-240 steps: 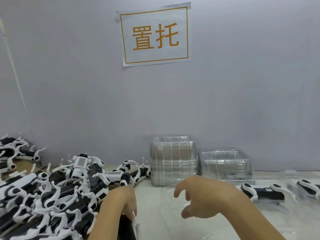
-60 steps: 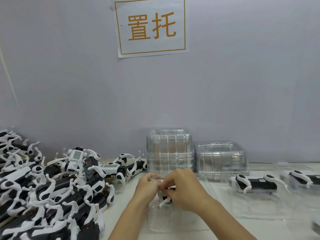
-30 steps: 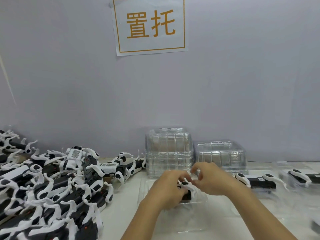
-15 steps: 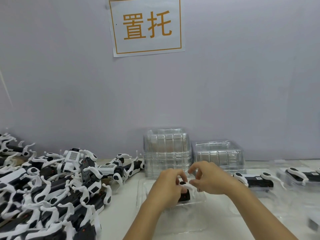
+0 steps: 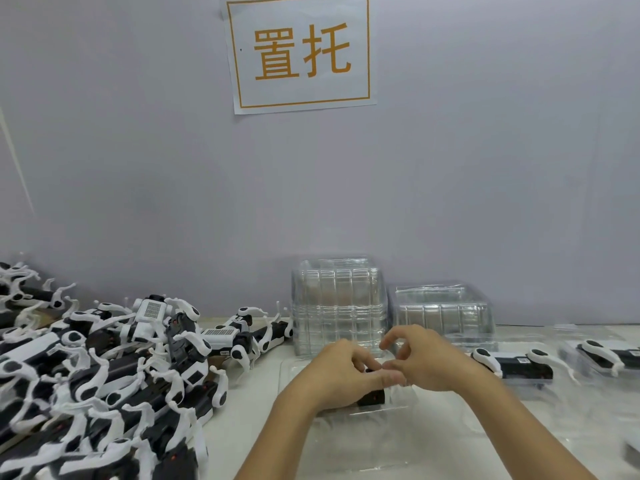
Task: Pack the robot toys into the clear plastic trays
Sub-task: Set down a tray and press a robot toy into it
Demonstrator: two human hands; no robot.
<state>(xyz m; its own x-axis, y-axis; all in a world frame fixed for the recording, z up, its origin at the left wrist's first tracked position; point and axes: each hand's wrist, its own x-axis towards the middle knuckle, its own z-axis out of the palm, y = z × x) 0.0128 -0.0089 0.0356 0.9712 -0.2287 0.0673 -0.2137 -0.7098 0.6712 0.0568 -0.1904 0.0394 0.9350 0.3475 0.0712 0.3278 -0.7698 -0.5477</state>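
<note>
— Where the wall goes up past the fingers, what does that paper say?

— It is a white sign with an orange box drawn round two big orange signs, 置托. That is the only writing I can read. Some toys have tiny labels, but they are too small.

— What are the toys like?

— They are little robot dogs, black in the body with white bendy legs. They look hard and shiny. A big pile of robot toys lies to the left of the fingers, all tangled up.

— And the trays?

— Clear, thin plastic with bumps and ridges. A tall stack of trays stands just behind the fingers, and a lower stack is beside it. To the right, a packed toy lies in its own tray.

— What are the hands doing?

— Both reach forward over the clear tray on the white table. The left hand curls its fingers round the black robot toy, which sits in the tray right under the fingers. The right hand is just beside it, fingers bent, pinching at the toy's top. I cannot see which bit it pinches.
</note>
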